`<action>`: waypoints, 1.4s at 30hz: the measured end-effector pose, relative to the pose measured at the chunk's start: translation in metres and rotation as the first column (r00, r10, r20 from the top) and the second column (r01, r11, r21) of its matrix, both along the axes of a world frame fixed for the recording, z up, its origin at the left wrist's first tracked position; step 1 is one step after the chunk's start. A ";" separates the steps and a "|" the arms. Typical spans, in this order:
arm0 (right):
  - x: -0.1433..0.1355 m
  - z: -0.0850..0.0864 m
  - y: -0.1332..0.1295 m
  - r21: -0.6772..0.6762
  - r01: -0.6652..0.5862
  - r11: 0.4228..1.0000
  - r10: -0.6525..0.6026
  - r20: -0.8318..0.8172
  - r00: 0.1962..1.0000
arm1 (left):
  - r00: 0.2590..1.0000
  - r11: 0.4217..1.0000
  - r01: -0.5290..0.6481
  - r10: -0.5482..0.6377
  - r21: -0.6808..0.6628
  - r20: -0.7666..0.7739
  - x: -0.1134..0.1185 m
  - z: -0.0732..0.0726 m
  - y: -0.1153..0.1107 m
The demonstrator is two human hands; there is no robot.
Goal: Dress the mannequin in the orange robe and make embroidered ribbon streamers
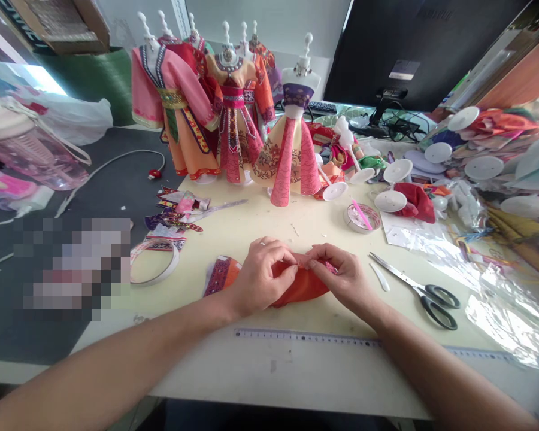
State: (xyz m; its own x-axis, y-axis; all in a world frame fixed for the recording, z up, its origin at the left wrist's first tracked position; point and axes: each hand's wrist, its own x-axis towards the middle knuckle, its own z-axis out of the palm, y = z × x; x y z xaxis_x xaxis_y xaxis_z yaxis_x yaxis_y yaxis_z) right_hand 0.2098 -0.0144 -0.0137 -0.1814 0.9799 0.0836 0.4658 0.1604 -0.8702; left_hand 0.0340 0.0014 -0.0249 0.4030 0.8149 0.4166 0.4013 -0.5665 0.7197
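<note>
Head view: left hand (266, 272) partly hides cloth (303, 288), perhaps folded; scissors (419, 287) farther right.

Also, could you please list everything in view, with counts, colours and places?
Dressed mannequins: at least five, multicoloured, back centre
Monitor: one, black, back right
Stand bases: several, white, right
Plastic wrapping: several, clear, right
Scissors: one, black handles, right
Tape rolls: two, whitish, either side of hands
Scraps: several, patterned, left of centre
Cable: one, white, left
Bottle: one, pink, far left
Ruler: one, translucent, front
Cloth: one, orange, between hands
Left hand, right hand: bare, pinching cloth
</note>
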 end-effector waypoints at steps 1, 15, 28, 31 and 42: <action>0.000 -0.001 -0.001 0.015 0.014 1.000 -0.014 -0.007 1.000 | 1.000 1.000 -0.004 0.004 0.003 0.001 0.000 0.000 0.000; -0.003 -0.012 -0.005 0.531 -0.118 0.839 -0.023 0.252 0.967 | 0.997 0.997 0.018 -0.012 0.082 -0.076 -0.001 0.004 -0.004; -0.003 -0.009 -0.006 0.531 -0.169 0.830 -0.007 0.312 0.950 | 0.998 0.985 -0.020 0.031 0.172 -0.063 0.000 0.003 -0.008; -0.003 -0.010 -0.006 0.481 -0.141 0.865 -0.013 0.303 0.953 | 0.997 0.976 -0.037 0.051 0.215 -0.062 0.000 0.003 -0.009; -0.004 -0.008 -0.006 0.494 -0.180 0.851 0.037 0.284 0.958 | 0.993 0.964 -0.034 0.062 0.262 -0.100 -0.001 0.003 -0.010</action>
